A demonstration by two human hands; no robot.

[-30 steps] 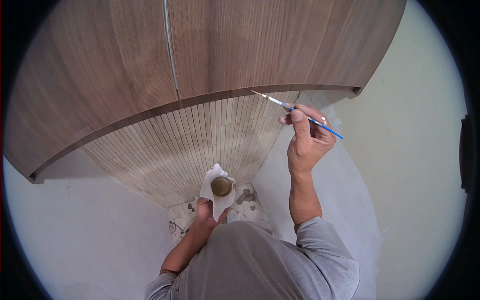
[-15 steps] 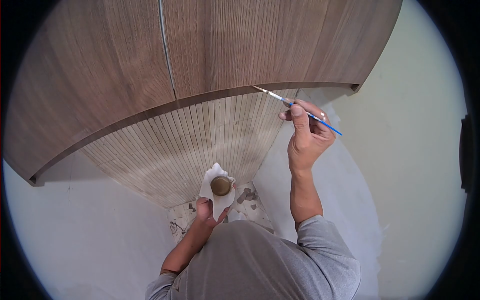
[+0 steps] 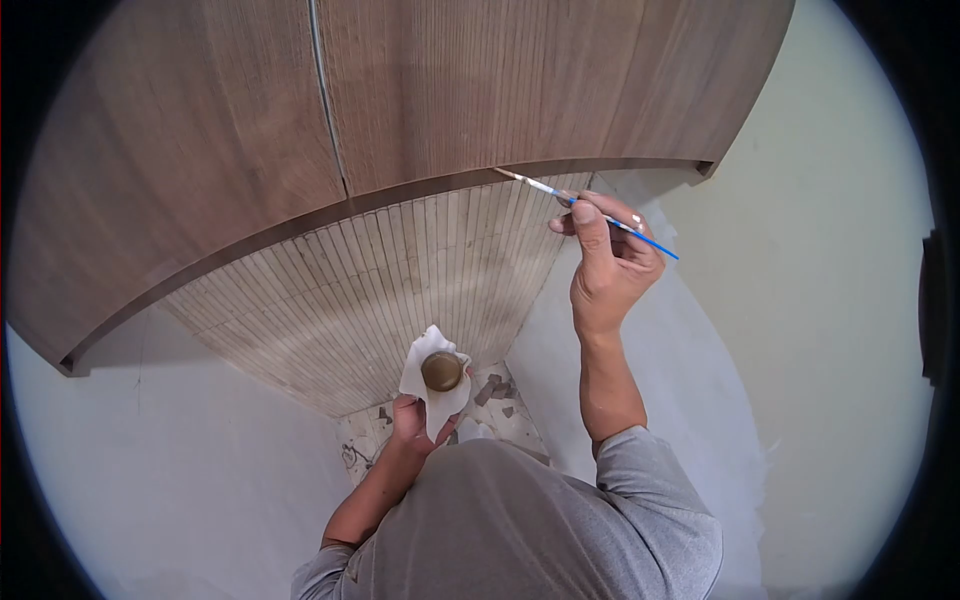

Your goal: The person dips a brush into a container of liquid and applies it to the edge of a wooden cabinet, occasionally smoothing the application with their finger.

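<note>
Between the thumb and fingers of my right hand [image 3: 612, 250] is a thin paintbrush [image 3: 645, 241] with a blue and white handle. Its tip meets the lower edge of a brown wood-grain cabinet [image 3: 430, 110], right of the seam between two panels. Lower down, my left hand [image 3: 410, 420] is closed around a small cup [image 3: 441, 371] of brownish liquid. A crumpled white cloth or paper [image 3: 437, 412] wraps the cup, and part of the hand is hidden beneath it. White marks show on a right-hand finger.
Narrow beige strip tiles [image 3: 370, 280] cover the wall below the cabinet. Grey debris [image 3: 492, 388] lies on the floor under the cup. A pale wall [image 3: 830, 280] stands on the right, and whitish plaster [image 3: 190, 450] is at the left.
My right hand and the brush have shifted slightly left along the cabinet's lower edge. My left hand and the cup stay almost in place.
</note>
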